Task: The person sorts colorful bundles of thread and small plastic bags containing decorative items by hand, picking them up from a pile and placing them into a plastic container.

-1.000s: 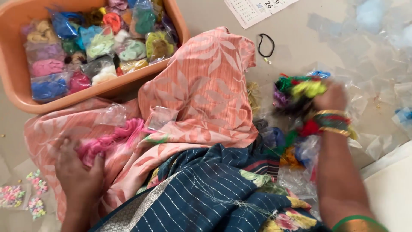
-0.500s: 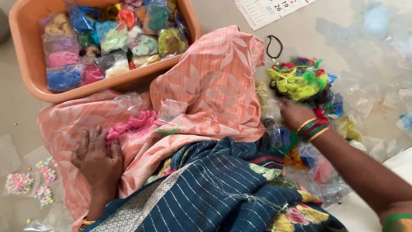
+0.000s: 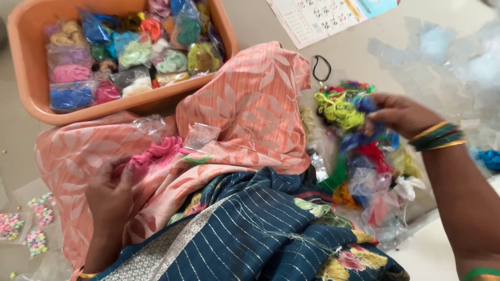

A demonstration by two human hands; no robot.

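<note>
My right hand (image 3: 398, 113), with bangles at the wrist, pinches a blue thread bundle (image 3: 364, 136) out of a heap of coloured thread bundles (image 3: 364, 156) at my right side. A yellow-green bundle (image 3: 337, 108) lies just left of that hand. My left hand (image 3: 109, 195) rests on a clear packet of pink thread (image 3: 156, 152) lying on the peach leaf-patterned cloth (image 3: 250, 114) over my lap. Its fingers press down on the packet.
An orange plastic tub (image 3: 34, 104) at the upper left holds several bags of coloured thread. A black hair band (image 3: 321, 67) and a printed paper sheet (image 3: 323, 18) lie on the floor beyond. Clear empty bags (image 3: 458, 57) pile at the right; small packets of pastel beads (image 3: 21, 229) sit at left.
My right hand has moved from inside the heap up to its top and taken hold of a blue bundle. My left hand has stayed on the pink packet.
</note>
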